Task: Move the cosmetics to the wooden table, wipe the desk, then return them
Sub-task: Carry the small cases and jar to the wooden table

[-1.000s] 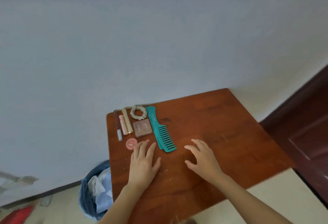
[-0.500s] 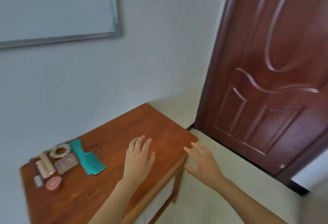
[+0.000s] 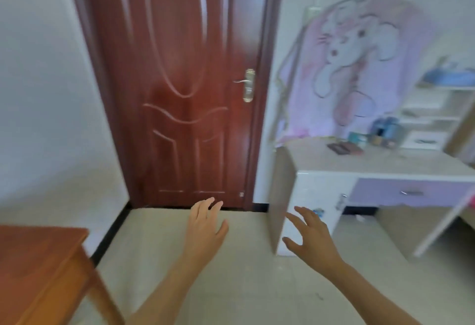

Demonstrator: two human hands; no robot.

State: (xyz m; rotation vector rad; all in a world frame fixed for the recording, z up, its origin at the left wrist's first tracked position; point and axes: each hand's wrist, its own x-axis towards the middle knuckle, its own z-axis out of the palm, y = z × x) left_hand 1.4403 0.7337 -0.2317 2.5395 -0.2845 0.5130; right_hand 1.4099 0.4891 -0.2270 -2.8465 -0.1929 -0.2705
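Left hand (image 3: 205,224) and right hand (image 3: 311,237) both empty, fingers spread, now lifted off the wooden surface (image 3: 38,260) (lower left, laid-out cosmetics gone out of frame); view swung to the white desk surface (image 3: 372,165) mid-right, blurred small items (image 3: 343,148) on it, so probably another fetch.

I am looking at the white desk (image 3: 372,162) standing on the pale floor (image 3: 244,273) at right. Dark flat items (image 3: 340,148), a teal box (image 3: 357,137) and a blue container (image 3: 385,129) are lying toward its back, too blurred to name. A corner of the wooden desk (image 3: 38,260) is showing at lower left.
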